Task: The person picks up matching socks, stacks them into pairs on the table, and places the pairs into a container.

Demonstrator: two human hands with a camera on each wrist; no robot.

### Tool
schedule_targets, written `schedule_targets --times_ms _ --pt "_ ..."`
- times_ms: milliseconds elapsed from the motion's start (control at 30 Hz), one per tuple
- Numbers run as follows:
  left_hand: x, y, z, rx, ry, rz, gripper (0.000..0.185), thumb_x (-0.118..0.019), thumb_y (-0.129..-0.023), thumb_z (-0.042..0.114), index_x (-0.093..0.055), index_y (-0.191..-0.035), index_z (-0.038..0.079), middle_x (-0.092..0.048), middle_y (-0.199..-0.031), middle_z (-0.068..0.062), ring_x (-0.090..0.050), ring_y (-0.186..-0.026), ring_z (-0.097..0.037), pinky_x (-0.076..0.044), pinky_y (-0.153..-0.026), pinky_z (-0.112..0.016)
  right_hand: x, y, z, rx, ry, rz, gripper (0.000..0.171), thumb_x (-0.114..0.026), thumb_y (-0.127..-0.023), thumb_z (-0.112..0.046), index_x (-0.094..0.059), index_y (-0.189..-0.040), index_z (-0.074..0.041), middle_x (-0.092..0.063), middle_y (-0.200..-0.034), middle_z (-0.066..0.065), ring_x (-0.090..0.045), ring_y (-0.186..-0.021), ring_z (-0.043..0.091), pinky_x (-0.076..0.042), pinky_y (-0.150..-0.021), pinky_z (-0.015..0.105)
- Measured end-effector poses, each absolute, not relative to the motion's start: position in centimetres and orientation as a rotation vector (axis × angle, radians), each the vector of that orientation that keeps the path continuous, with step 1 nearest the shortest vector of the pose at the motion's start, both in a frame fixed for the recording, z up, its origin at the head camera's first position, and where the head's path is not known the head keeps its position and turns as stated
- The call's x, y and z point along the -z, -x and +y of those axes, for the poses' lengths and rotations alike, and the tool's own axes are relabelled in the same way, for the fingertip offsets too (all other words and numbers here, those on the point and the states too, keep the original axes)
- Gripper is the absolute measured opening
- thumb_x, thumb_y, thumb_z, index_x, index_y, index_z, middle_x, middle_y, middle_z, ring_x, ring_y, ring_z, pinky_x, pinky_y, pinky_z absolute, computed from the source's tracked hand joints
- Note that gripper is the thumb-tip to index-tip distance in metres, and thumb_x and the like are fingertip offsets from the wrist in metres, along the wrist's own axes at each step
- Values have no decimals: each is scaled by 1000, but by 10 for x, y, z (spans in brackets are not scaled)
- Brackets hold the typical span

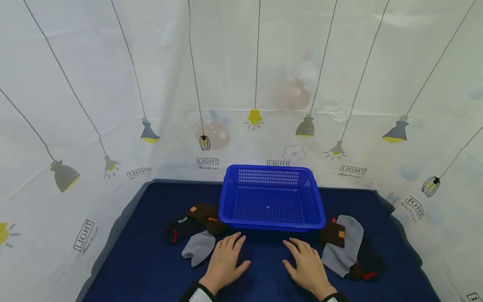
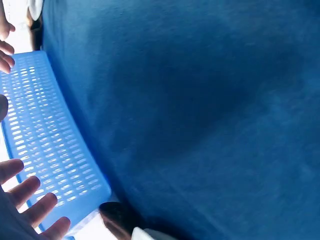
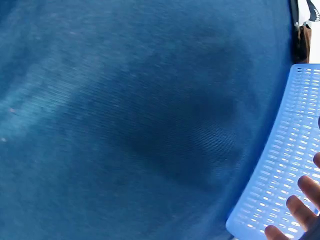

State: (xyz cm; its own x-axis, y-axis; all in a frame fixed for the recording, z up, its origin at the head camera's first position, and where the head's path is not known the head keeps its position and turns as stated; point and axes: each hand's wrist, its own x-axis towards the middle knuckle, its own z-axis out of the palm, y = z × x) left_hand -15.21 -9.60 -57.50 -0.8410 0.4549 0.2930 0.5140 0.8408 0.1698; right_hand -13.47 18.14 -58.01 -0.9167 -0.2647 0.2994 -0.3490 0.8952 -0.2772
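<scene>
Left of the basket (image 1: 269,205), toward its near corner, lies a loose pile: a lettered black sock (image 1: 183,228), brown socks (image 1: 203,213) and a small gray sock (image 1: 198,248). These overlap, so pinching one cuff and easing it free should separate them better than grabbing a handful.

In front of the basket's near left corner, the left hand (image 1: 225,260) has its fingers spread and relaxed, holding nothing; whether it brushes the small gray sock, I cannot tell. The basket itself sits at the middle, and a light touch near it would best keep it from sliding.

In front of its near right side, the right hand (image 1: 307,264) is likewise spread, with nothing in it.

Right of the basket lie more brown socks (image 1: 332,235) over a long gray sock (image 1: 347,247), and another black sock (image 1: 371,258); working from the top layer down seems wisest.
</scene>
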Motion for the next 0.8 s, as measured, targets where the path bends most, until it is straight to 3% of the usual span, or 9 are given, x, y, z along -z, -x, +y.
schedule_targets --times_ms 367,800 --pt "596 152 -112 368 631 -2898 62 -74 -91 42 -58 -140 7 -54 -142 -14 -53 -126 -32 -46 -101 -51 592 133 185 -480 -448 -2875 58 -81 -86 -30 -64 -139 -13 -58 -141 15 -56 -125 40 -47 -93 64" --pt "606 163 -158 359 435 -2816 59 -82 -82 29 -63 -131 2 -58 -135 -21 -56 -120 -38 -47 -94 -55 594 134 184 -484 -439 -2917 59 -80 -87 -31 -62 -141 -14 -56 -143 15 -55 -127 39 -46 -95 64"
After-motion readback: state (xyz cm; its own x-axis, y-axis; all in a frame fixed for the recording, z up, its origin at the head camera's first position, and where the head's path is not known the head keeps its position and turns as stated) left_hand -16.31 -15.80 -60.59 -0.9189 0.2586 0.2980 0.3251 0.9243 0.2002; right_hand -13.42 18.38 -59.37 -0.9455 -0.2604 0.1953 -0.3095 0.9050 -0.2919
